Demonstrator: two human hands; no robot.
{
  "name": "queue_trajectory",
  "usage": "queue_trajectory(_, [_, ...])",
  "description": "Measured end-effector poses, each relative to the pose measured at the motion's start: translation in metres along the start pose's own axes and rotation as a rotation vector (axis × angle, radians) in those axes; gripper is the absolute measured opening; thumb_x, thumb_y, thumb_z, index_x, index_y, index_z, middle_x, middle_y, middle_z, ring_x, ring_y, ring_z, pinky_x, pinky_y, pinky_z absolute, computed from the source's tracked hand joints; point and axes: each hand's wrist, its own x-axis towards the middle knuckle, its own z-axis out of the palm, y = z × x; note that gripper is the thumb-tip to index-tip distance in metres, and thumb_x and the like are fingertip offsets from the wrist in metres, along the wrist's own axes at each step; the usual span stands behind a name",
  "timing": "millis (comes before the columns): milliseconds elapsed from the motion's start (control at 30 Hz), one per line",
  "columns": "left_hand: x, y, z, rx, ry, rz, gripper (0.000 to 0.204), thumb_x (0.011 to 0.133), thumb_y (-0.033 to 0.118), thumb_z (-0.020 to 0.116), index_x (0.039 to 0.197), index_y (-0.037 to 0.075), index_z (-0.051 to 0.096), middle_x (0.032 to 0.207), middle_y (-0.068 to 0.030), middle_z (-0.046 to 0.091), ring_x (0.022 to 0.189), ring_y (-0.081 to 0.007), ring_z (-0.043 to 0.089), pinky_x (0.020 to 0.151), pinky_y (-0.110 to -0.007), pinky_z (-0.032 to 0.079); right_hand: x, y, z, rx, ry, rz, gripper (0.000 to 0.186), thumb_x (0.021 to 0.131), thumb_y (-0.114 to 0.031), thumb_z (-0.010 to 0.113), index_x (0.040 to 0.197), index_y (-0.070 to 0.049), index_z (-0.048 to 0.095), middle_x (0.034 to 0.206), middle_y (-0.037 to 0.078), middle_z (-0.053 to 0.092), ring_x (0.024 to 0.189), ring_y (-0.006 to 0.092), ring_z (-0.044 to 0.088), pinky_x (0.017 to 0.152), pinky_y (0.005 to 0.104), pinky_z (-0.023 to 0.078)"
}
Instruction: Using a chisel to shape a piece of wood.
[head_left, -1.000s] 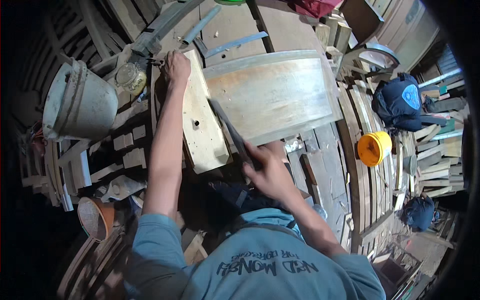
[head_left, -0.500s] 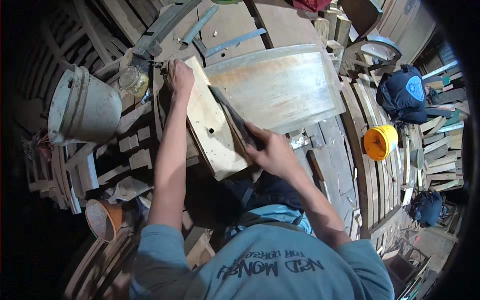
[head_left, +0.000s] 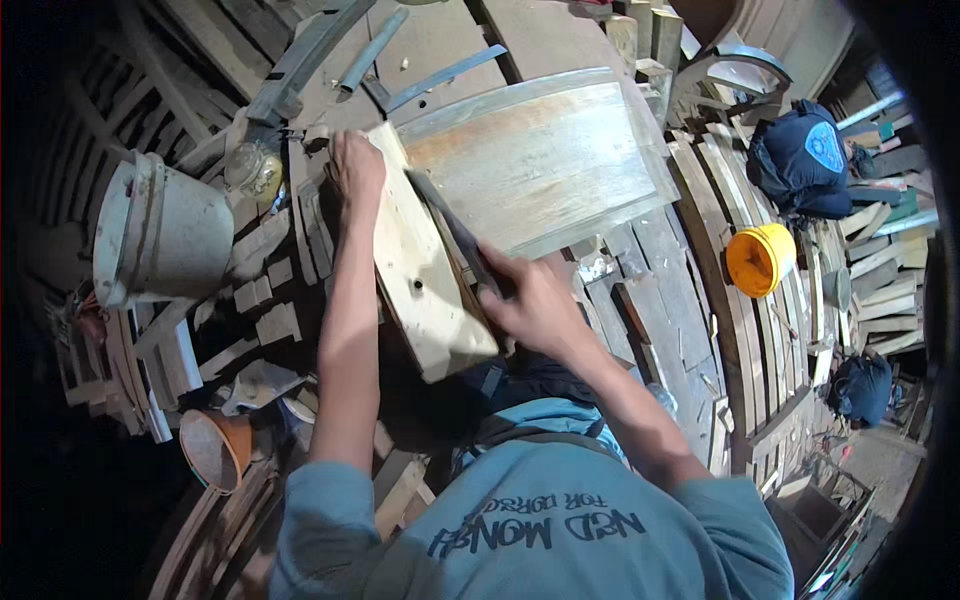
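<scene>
A long pale wooden board (head_left: 410,235) with a dark round hole slants from the bench towards my body. My left hand (head_left: 357,165) is closed over its far left end. Fingers of my right hand (head_left: 535,305) wrap round the near part of a long, dark, flat strip (head_left: 448,220), which lies against the board's right long edge. The strip's exact kind cannot be made out. Beyond the board lies a wide, pale flat panel (head_left: 540,150) with a brownish stain.
A dirty whitish bucket (head_left: 185,230) and a glass jar (head_left: 252,172) stand at left, with an orange container (head_left: 215,450) below. To the right are a yellow bucket (head_left: 760,260), a dark blue bag (head_left: 800,160) and many wood pieces. A metal bar (head_left: 445,75) lies beyond the panel.
The board sits a little nearer my body, and the dark strip is farther along its edge. Both hands keep their hold. The whole view has turned slightly.
</scene>
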Motion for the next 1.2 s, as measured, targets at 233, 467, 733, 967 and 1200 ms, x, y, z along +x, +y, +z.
queue_trajectory(233, [-0.010,-0.009,0.002,-0.067,0.088,0.008,0.020,0.087,0.006,0.047,0.092,-0.003,0.064,0.100,-0.0218,0.061,0.100,-0.0380,0.057,0.088,-0.046,0.045,-0.009,0.004,-0.011,-0.075,-0.079,0.007,0.057,0.082,-0.019,0.066,0.133,0.000,0.053,0.113,0.027,0.064,0.105,0.0353,0.065,0.093,0.0384,0.048])
queue_trajectory(467, [-0.019,0.017,0.008,-0.084,0.040,0.056,0.022,0.090,0.008,0.046,0.097,-0.004,0.063,0.099,-0.0233,0.061,0.097,-0.0398,0.057,0.085,-0.047,0.045,0.058,-0.004,-0.010,-0.011,-0.004,0.094,0.059,0.080,-0.022,0.063,0.133,0.002,0.052,0.118,0.026,0.062,0.109,0.0351,0.063,0.095,0.0380,0.047])
queue_trajectory(733, [-0.020,0.015,-0.004,-0.109,0.043,0.009,0.018,0.090,0.011,0.050,0.092,-0.003,0.062,0.098,-0.0201,0.060,0.098,-0.0372,0.057,0.085,-0.046,0.045,0.055,-0.011,-0.013,-0.002,-0.016,0.056,0.060,0.077,-0.027,0.063,0.130,0.001,0.055,0.105,0.031,0.064,0.099,0.0425,0.063,0.090,0.0438,0.049])
queue_trajectory(967, [-0.027,0.001,0.002,-0.087,0.087,0.053,0.018,0.088,0.009,0.050,0.090,-0.004,0.062,0.097,-0.0222,0.059,0.098,-0.0383,0.057,0.085,-0.047,0.045,0.037,0.007,-0.003,-0.044,0.011,-0.086,0.060,0.077,-0.027,0.063,0.130,0.002,0.055,0.103,0.031,0.065,0.098,0.0423,0.063,0.090,0.0441,0.049])
queue_trajectory(1200, [-0.019,0.017,0.005,-0.065,0.052,0.027,0.023,0.089,0.017,0.048,0.089,-0.001,0.063,0.099,-0.0207,0.059,0.096,-0.0384,0.059,0.081,-0.050,0.046,0.069,-0.008,-0.018,-0.068,-0.027,0.050,0.056,0.079,-0.027,0.064,0.130,-0.004,0.056,0.104,0.028,0.066,0.096,0.0377,0.066,0.087,0.0425,0.051])
